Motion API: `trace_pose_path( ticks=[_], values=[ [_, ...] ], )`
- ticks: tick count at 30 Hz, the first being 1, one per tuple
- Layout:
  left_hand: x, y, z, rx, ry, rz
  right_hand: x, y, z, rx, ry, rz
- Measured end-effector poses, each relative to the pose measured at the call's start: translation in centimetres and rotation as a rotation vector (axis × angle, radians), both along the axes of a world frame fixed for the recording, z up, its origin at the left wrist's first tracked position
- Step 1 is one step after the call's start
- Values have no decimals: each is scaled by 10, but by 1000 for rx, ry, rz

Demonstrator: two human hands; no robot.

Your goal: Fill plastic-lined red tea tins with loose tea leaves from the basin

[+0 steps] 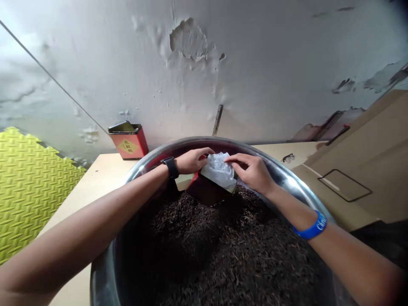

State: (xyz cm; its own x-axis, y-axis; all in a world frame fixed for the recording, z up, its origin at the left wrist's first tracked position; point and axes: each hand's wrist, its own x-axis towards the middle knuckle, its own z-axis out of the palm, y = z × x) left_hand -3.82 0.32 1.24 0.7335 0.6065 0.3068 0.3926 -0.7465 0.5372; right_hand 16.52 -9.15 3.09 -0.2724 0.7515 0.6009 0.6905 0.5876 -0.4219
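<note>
The left hand [193, 161] closes on the edge of a red tin [206, 192], tilted at the far side of a steel basin [188, 143]. The right hand [251, 172] pinches a plastic liner [219, 171]. If the grip slips, the liner can tear and tea [229, 250] can spill.

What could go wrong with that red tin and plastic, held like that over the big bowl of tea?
The tilted red tin is held only near its top by the left hand, so it might slip into the dark tea leaves. The crumpled clear plastic pinched by the right hand could tear or slide, perhaps leaving scraps among the leaves. Both forearms also reach across the steel basin's rim, so a careless shift might bump it.
</note>
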Motion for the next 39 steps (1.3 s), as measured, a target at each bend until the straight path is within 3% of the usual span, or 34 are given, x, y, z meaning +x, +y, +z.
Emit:
trace_pose_path(
  ticks=[3, 6, 8, 10, 12, 15, 17, 20, 24, 28, 31, 36, 39],
  values=[
    [2, -1, 0, 33, -20, 60, 5, 4, 0, -87, 134, 39],
    [6, -4, 0, 157, -128, 72, 12, 7, 2, -296, 160, 119],
    [8, -9, 2, 202, -224, 64, 15, 7, 2, -438, -37, 160],
    [11, -14, 4, 165, -298, 59, 13, 5, -1, -488, -300, 113],
    [12, -20, 8, 96, -367, 36, 7, 2, -7, -425, -486, 24],
    [10, -25, 17, -1, -418, -91, -7, -4, -16, -303, -560, -33],
    [7, -25, 22, -25, -355, -206, -14, -7, -18, -247, -572, -65],
    [3, -19, 22, 93, -173, -287, -18, -6, -18, -154, -574, -127],
    [2, -12, 11, 263, -114, -163, -7, 0, -7, -166, -433, -56],
    [7, -15, 8, 418, -216, -50, 6, 0, 2, -436, -274, 152],
    [10, -19, 10, 549, -247, 16, 8, -3, 0, -561, -288, 208],
    [10, -28, 19, 535, -323, 7, 2, -5, -10, -320, -406, 85],
    [5, -33, 28, 523, -291, -43, -1, -3, -15, -284, -377, 91]
  ],
)
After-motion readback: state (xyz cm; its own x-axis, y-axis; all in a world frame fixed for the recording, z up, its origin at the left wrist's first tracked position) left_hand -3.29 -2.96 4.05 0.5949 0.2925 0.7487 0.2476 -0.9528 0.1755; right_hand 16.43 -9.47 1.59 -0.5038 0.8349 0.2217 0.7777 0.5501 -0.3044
